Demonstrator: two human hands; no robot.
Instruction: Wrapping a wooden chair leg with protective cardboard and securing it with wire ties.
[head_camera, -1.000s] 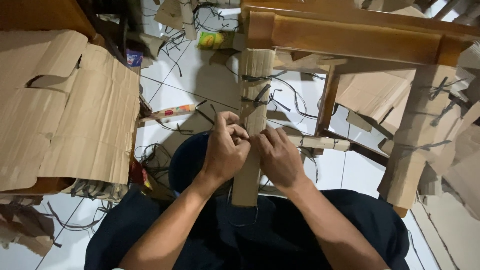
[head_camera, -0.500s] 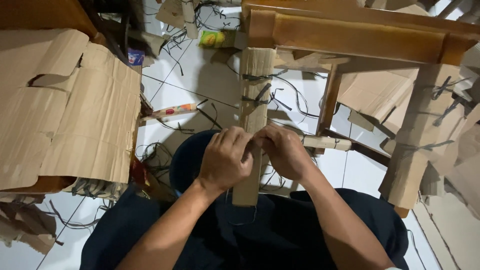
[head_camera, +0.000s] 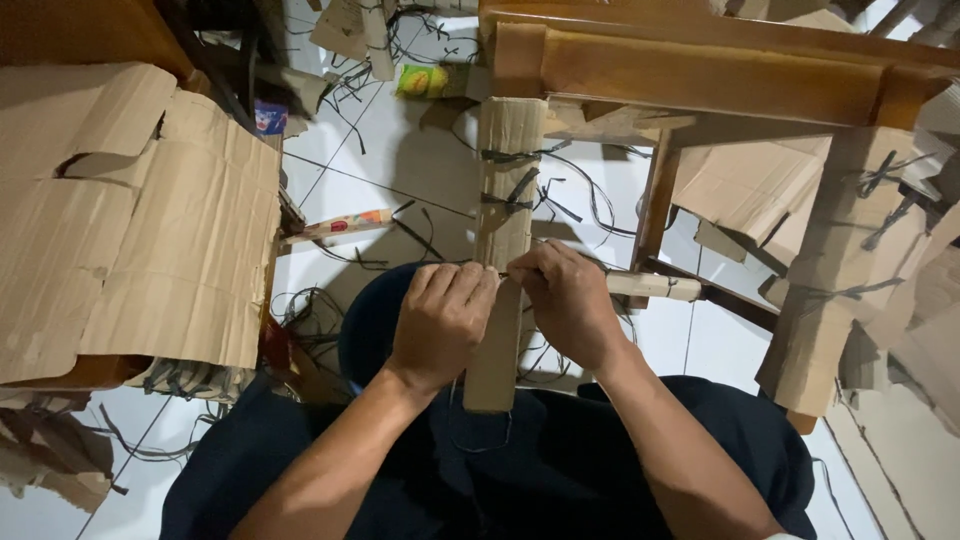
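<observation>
A: Status? Cardboard-wrapped leg (head_camera: 505, 215) of wooden chair (head_camera: 700, 70) has two dark ties higher up; lower part unbound, by my read.
B: Left hand (head_camera: 440, 320) and right hand (head_camera: 565, 300) both pinched shut on a thin dark strap (head_camera: 478, 440) mid-leg. Pkgs: green-yellow packet (head_camera: 425, 80) on floor, top; red-yellow printed stick (head_camera: 335, 225) left of leg.

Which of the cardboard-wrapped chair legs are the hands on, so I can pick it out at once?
Start at the wooden chair frame across the top. The wrapped leg drops from its left corner toward the person's lap, between left hand and right hand. The other wrapped leg, far right, is untouched.
</observation>
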